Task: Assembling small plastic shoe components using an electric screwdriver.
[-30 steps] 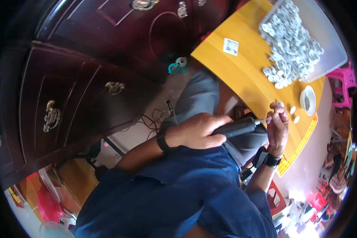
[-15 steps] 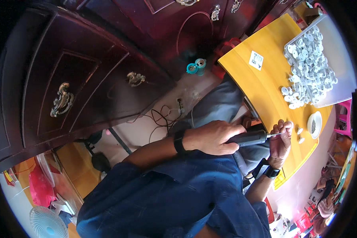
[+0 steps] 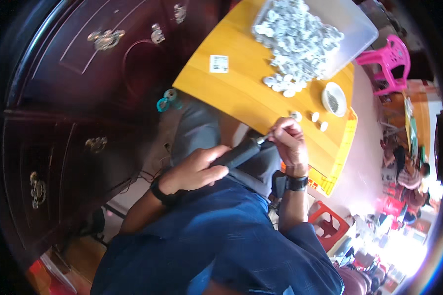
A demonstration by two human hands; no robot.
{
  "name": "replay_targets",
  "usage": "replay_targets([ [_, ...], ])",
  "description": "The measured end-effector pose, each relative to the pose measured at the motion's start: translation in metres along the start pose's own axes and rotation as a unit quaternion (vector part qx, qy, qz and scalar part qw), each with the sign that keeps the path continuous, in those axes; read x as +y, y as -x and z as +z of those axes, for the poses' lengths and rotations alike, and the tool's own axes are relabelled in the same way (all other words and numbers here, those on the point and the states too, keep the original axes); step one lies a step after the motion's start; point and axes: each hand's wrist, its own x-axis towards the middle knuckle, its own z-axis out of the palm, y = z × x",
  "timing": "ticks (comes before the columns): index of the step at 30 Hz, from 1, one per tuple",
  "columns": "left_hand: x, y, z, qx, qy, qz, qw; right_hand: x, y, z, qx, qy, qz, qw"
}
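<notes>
My left hand (image 3: 199, 168) is wrapped round the dark body of an electric screwdriver (image 3: 238, 153), which points to the right and away over my lap. At its tip, my right hand (image 3: 291, 143) is closed in a pinch around the bit end; any small piece between the fingers is too small to make out. Just beyond those fingertips, a white knob-like plastic part (image 3: 296, 116) lies on the yellow table (image 3: 241, 93). Two more white round parts (image 3: 315, 117) are a little to its right, beside a white bowl (image 3: 333, 100) with small grey screws.
A clear plastic bin (image 3: 352, 24) lies at the far side with a large heap of white parts (image 3: 300, 44) spilling out. Nearby are a printed white card (image 3: 219, 64), a yellow crate (image 3: 347, 142), a pink chair (image 3: 391, 59), a red stool (image 3: 327, 221) and dark wooden cabinets (image 3: 83, 93).
The whole view has turned, so the table and hands appear further left. The screwdriver now tilts up more. A white part now shows beyond my right fingertips. Both hands keep their grip.
</notes>
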Motion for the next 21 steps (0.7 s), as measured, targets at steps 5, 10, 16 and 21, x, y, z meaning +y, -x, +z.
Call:
replay_targets([
  [5,0.001,-0.009,0.005,0.035,-0.063,0.052,0.996,-0.002,0.005,-0.009,-0.009,-0.014,0.002,1.0],
  [10,0.012,-0.011,0.008,0.041,-0.05,0.005,0.998,-0.013,0.005,-0.004,0.101,0.099,-0.038,0.989],
  [16,0.005,-0.019,0.008,0.091,-0.114,0.091,0.985,-0.02,-0.005,-0.034,0.311,0.514,-0.194,0.775],
  [21,0.018,-0.025,0.01,0.091,-0.148,0.044,0.984,-0.01,-0.012,-0.045,0.271,0.616,-0.182,0.717],
])
